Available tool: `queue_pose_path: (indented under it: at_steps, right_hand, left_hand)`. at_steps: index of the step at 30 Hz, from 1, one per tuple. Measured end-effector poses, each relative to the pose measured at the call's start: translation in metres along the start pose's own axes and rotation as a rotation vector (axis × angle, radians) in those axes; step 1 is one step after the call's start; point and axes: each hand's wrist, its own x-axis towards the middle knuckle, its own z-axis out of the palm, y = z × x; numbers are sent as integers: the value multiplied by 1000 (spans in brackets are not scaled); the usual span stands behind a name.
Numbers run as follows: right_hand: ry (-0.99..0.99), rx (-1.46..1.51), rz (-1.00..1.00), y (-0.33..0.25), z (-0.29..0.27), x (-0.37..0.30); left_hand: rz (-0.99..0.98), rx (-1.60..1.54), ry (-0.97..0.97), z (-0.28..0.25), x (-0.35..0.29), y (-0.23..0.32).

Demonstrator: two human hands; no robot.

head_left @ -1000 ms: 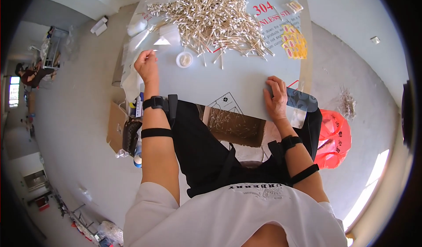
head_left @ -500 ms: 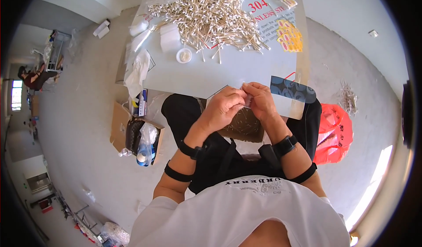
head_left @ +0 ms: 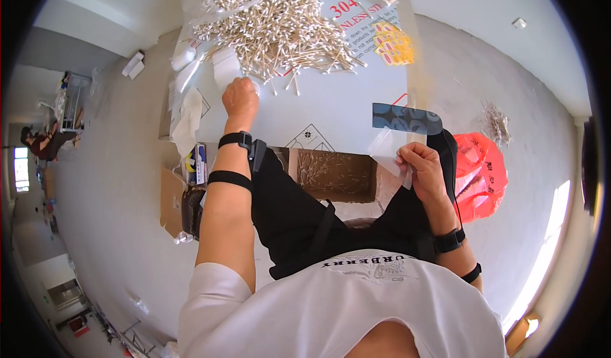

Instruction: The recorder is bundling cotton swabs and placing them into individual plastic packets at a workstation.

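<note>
Grey sheet surfaces the bench (head_left: 305, 113), which I view remotely from above, with the cotton swabs (head_left: 283, 30) heaped towards its far side; that position, I judge, leaves working room nearer the body. My left grip (head_left: 240, 97) rests over the small round tub (head_left: 256, 87), just beside the white stack (head_left: 224, 64); its fingers are curled and hidden, so I cannot tell whether they enclose anything. My right grip (head_left: 425, 170) is closed on a clear plastic packet (head_left: 384, 145), pinched between thumb and fingers at the bench's near right edge. I take this edge hold to leave most of the thin film uncovered. Beside the packet lies a dark patterned strip (head_left: 398, 117). Yellow packets (head_left: 394, 43) lie grouped at the right, apart from the heap, perhaps to prevent mixing. Below the near edge, an open cardboard box (head_left: 337, 176) holds loose swabs, conveniently placed, I suppose, for anything dropped.
</note>
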Motion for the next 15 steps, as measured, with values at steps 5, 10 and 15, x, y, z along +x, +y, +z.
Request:
queue_pose_path:
  at_steps: [5,10,15]
  right_hand:
    - [39,-20,-51,-21,-18,-23]
    - [42,17,-153,-25,-20,-20]
    - [-7,-42,-212,-28,-17,-28]
  left_hand:
    - [-55,-12,-53,-30,1,0]
    - [3,-829,-153,-74,-36,85]
    - [111,-1292,-507,-124,-96,216]
